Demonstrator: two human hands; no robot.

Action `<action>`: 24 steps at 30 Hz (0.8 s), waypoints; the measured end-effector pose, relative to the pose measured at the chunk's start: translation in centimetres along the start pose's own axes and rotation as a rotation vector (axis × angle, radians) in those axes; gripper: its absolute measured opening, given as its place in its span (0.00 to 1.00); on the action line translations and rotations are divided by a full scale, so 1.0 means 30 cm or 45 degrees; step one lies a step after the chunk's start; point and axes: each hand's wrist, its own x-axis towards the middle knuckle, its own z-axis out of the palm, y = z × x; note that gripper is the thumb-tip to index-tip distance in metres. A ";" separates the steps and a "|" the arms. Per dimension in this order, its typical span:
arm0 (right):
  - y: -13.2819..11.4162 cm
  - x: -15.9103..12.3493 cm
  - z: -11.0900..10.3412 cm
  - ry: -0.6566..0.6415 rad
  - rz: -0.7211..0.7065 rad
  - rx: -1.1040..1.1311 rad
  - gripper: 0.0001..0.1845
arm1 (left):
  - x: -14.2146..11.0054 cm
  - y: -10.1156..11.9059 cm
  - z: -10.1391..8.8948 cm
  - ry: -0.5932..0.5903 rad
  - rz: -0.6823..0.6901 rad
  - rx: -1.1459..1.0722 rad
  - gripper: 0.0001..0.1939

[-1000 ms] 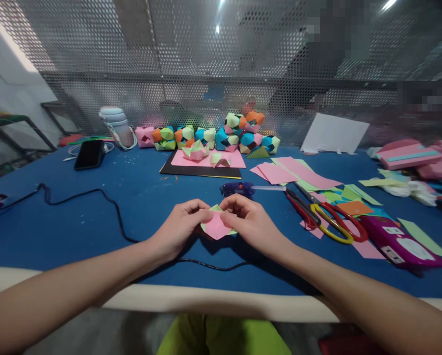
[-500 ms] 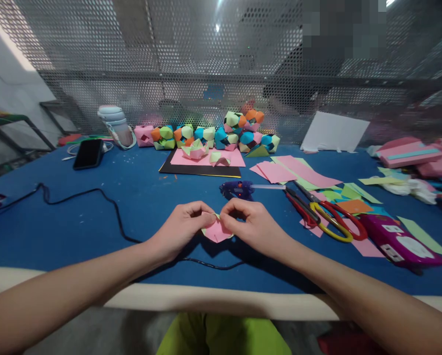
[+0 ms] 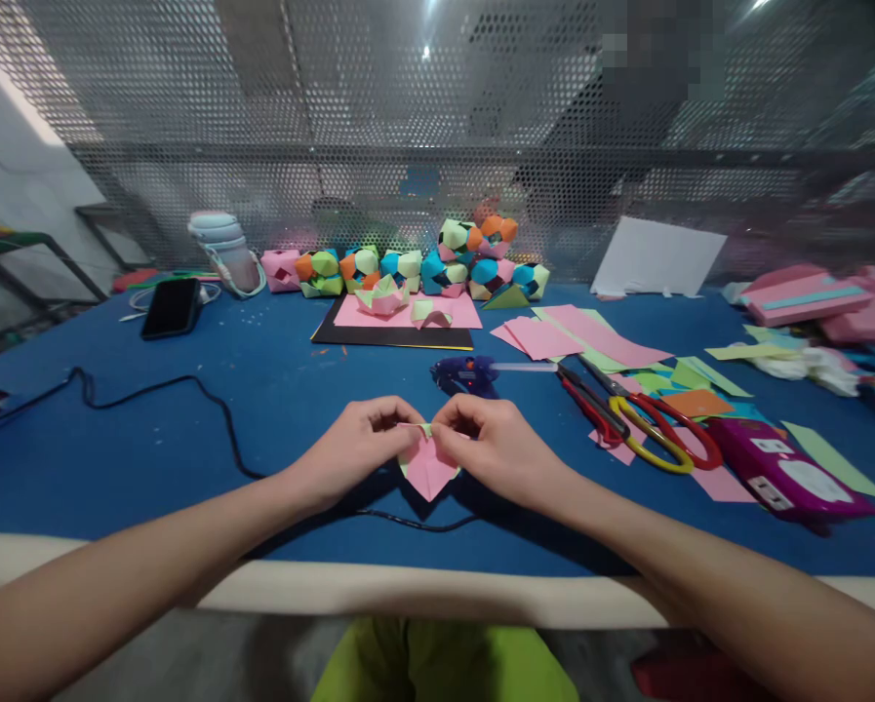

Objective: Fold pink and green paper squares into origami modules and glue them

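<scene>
Between my hands is a folded piece of pink paper [image 3: 428,466] with pale green edges, its point turned down toward me. My left hand [image 3: 368,439] pinches its upper left edge between thumb and fingers. On the other side, my right hand [image 3: 485,441] pinches the upper right edge. The fingertips behind the paper are hidden. Just beyond my hands a dark blue glue gun [image 3: 466,375] lies on its side, a clear glue stick jutting out to the right.
Folded paper balls [image 3: 400,268] line the back of the blue table [image 3: 115,429]. Scissors [image 3: 656,429], pink paper sheets [image 3: 546,337] and a purple box [image 3: 788,473] lie to the right. A black cable [image 3: 210,390] crosses the left. A phone [image 3: 172,308] and bottle [image 3: 226,252] stand back left.
The pink paper's lower part has changed from a blunter shape to a longer, pointed one facing me. Both hands keep their pinch in nearly the same place. The view has shifted slightly.
</scene>
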 end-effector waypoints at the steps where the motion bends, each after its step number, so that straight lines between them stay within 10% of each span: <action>1: 0.004 -0.001 0.002 0.000 -0.032 -0.029 0.07 | -0.001 0.001 -0.002 -0.012 0.011 0.043 0.08; 12: -0.016 -0.003 -0.022 -0.077 -0.074 0.003 0.07 | -0.016 0.001 -0.007 0.099 0.231 0.287 0.09; 20: 0.047 -0.011 0.010 -0.117 -0.646 -0.515 0.10 | -0.001 -0.047 -0.001 -0.047 0.333 0.529 0.02; 24: 0.043 -0.008 0.009 -0.004 -0.573 -0.411 0.06 | -0.001 -0.049 0.002 0.070 0.270 0.416 0.03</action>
